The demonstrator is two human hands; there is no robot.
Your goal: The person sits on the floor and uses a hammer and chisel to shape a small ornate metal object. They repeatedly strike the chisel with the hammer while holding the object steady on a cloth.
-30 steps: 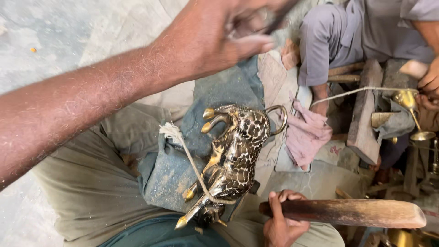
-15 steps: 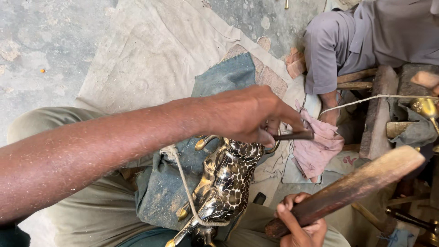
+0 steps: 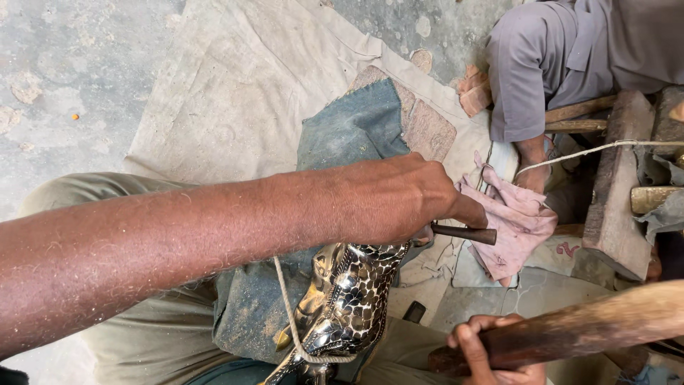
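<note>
Packages: none in view. Labels: none in view. Signs: none in view. Screens: none in view. Nearest entry: one small red painted mark (image 3: 568, 249) on the pale grey floor slab (image 3: 527, 285) at lower right, just beside the crumpled pink cloth (image 3: 514, 222); curled in shape, colour red on grey, too small to tell whether it is a figure or a stray daub.

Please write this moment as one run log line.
left hand: grips dark punch over patterned metal figurine | right hand: holds wooden mallet
</note>
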